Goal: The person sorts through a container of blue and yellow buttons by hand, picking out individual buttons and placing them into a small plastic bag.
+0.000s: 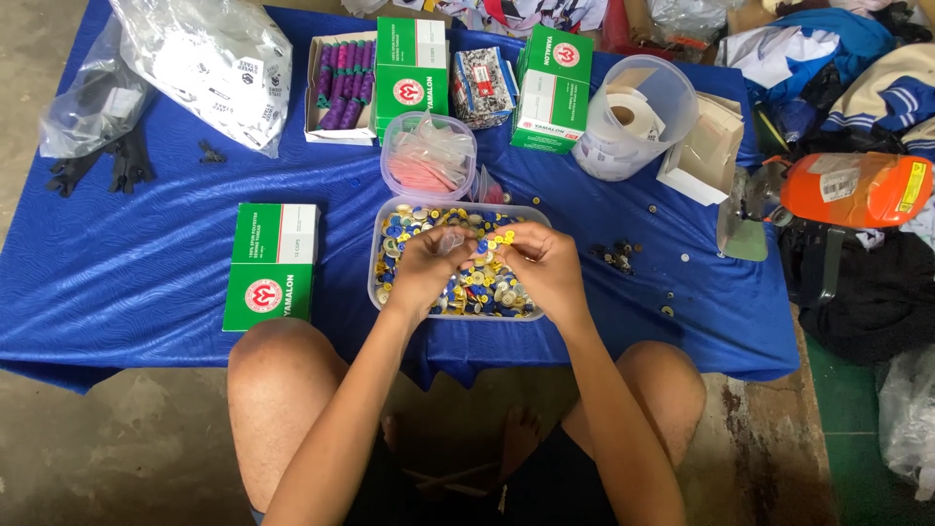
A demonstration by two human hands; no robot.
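Both my hands sit over the clear tub (379, 255) of mixed buttons (487, 289), left hand (426, 270) and right hand (542, 266) pinched on a small clear bag (453, 242) between them, the tub full, sorting looks barely begun.

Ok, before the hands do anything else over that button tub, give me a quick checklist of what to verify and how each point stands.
1. Left hand over the clear rectangular plastic tub of mixed coloured buttons: ok.
2. Right hand over the same tub, close to the left: ok.
3. Small clear plastic bag pinched between the fingertips: ok; whether its mouth is open, cannot tell.
4. A button held in the right hand's fingers: cannot tell, hidden.
5. Tub resting flat on the blue cloth-covered table: ok.
6. Loose dark buttons scattered on the cloth to the right, outside the tub: not ok.
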